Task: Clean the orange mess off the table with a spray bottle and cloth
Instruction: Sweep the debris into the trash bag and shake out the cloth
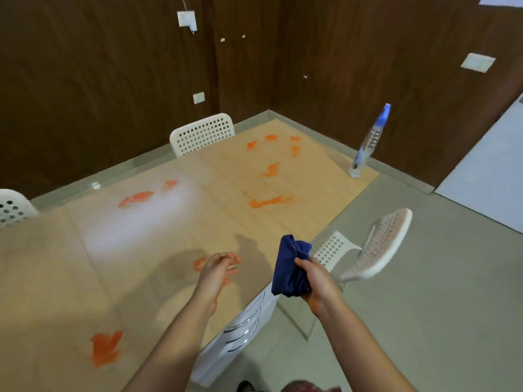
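Head view: the right grip (317, 281) is clamped on a bunched dark blue cloth (290, 267), fingers curled round it, held above the desk's (169, 250) edge at about 5 o'clock. The left grip (219, 270) hovers just beside it toward 9 o'clock, fingers apart and loosely bent, holding nothing, its fingertips stained orange. A small orange smear (199, 263) lies on the desk next to that grip. Larger orange patches are spread over the light wooden top: one at 7 o'clock (106, 349), one at 10 o'clock (135, 198), a long streak near the middle (270, 200), and a cluster toward 1 o'clock (271, 142). The spray bottle (368, 142) stands on the desk's far corner at 2 o'clock, well apart from both grips. A white perforated chair (379, 244) sits off the desk's edge at 4 o'clock.
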